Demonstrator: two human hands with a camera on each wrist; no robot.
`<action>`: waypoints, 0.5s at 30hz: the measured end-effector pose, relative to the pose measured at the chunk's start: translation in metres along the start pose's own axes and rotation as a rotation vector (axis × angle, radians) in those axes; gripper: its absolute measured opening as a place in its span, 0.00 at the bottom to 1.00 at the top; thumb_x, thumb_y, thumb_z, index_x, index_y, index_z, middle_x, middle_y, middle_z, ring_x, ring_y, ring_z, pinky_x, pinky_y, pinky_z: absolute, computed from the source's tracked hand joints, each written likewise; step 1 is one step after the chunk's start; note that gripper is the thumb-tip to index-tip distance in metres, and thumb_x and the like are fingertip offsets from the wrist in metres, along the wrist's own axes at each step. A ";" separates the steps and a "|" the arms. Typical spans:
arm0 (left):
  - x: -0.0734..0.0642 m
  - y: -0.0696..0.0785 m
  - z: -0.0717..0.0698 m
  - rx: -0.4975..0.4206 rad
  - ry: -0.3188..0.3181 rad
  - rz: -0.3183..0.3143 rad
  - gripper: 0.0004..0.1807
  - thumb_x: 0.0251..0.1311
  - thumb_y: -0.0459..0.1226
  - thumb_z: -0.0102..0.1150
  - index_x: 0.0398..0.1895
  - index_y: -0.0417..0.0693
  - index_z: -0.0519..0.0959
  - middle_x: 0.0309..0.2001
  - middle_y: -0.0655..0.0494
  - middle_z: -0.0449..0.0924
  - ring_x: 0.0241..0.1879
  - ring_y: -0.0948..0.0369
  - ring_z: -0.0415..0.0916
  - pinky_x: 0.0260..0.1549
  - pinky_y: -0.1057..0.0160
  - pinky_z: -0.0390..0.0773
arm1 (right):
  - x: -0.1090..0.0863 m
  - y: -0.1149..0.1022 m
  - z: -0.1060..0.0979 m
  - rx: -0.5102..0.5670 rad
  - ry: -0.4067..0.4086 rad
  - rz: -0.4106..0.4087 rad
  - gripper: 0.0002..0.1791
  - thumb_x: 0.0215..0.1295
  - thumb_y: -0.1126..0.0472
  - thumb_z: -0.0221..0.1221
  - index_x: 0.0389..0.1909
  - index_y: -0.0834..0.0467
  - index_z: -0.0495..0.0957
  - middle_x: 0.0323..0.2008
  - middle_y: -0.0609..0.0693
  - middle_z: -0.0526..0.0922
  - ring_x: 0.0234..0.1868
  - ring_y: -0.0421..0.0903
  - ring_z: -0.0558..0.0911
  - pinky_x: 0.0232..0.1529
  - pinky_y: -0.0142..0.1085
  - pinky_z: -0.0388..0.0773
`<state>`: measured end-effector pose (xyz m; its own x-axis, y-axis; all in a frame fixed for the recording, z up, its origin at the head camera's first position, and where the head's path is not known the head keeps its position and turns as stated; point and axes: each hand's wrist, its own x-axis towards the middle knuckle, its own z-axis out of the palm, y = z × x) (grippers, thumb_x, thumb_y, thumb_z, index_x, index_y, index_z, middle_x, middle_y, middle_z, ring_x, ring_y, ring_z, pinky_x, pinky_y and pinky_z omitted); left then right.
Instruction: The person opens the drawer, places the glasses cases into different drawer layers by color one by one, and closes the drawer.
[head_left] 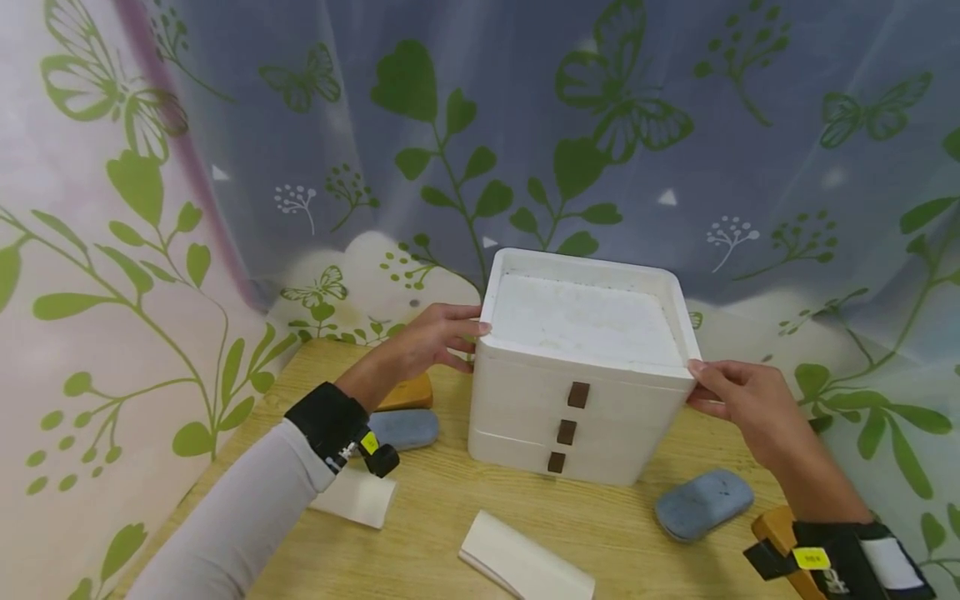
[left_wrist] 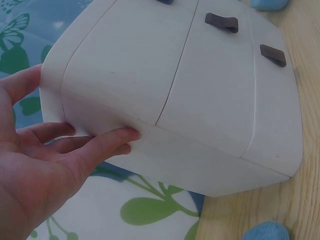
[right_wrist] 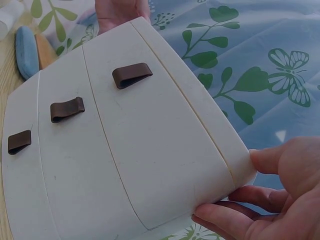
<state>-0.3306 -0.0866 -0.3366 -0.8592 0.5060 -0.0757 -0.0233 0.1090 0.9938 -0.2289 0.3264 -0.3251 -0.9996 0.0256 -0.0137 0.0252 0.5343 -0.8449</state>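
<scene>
A white chest of drawers (head_left: pixel 517 408), small enough for a tabletop, stands on the wooden table with its front toward me. Brown pull tabs (head_left: pixel 567 432) run down its drawer fronts, and its top is a shallow tray with a raised rim. My left hand (head_left: pixel 435 340) holds its left side near the top, one finger or thumb at the rim and the others against the side wall. At the upper right front corner my right hand (head_left: pixel 750 404) grips, thumb on the rim and fingers against the side. In the right wrist view the drawers look closed.
Left of the chest lie a blue eraser-like block (head_left: pixel 405 428), a yellow block (head_left: pixel 408 392) and a folded white piece (head_left: pixel 356 497). Another white piece (head_left: pixel 525 558) lies in front. A second blue block (head_left: pixel 703 504) and yellow block (head_left: pixel 780 533) are right. A patterned curtain (head_left: pixel 465 167) hangs behind.
</scene>
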 end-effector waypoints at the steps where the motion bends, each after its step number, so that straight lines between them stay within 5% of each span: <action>1: 0.000 0.000 0.000 0.000 -0.002 -0.001 0.33 0.74 0.41 0.57 0.79 0.44 0.64 0.71 0.39 0.74 0.62 0.41 0.80 0.56 0.45 0.85 | 0.000 0.000 0.000 0.000 0.001 0.001 0.39 0.80 0.45 0.52 0.71 0.77 0.65 0.55 0.53 0.83 0.41 0.24 0.84 0.47 0.27 0.86; 15: 0.003 -0.001 -0.005 -0.011 -0.024 0.003 0.34 0.74 0.41 0.56 0.80 0.45 0.62 0.72 0.40 0.72 0.65 0.39 0.78 0.58 0.43 0.83 | -0.001 -0.003 0.003 0.013 0.001 0.017 0.39 0.80 0.45 0.52 0.71 0.77 0.64 0.58 0.57 0.83 0.41 0.24 0.84 0.48 0.29 0.86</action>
<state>-0.3359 -0.0897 -0.3374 -0.8468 0.5266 -0.0749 -0.0271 0.0980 0.9948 -0.2280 0.3223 -0.3242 -0.9990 0.0354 -0.0275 0.0420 0.5229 -0.8514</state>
